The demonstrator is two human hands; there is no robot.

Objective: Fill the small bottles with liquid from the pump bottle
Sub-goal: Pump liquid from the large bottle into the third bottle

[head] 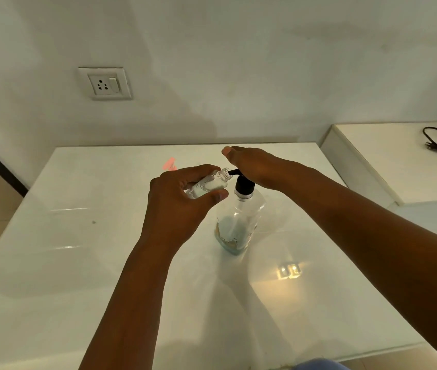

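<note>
Pump bottle (240, 222), clear with black pump, stood upright near the centre of the white worktop (78, 263). Small bottle (209, 184) is gripped tilted in the curled left hand (182, 201), mouth held at the pump spout. Pump head is pressed by the flat, straight-fingered right hand (254, 166)

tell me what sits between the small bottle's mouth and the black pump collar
In the head view, only the pump's black spout spans it, from the black collar to the small bottle in the left hand.
</note>
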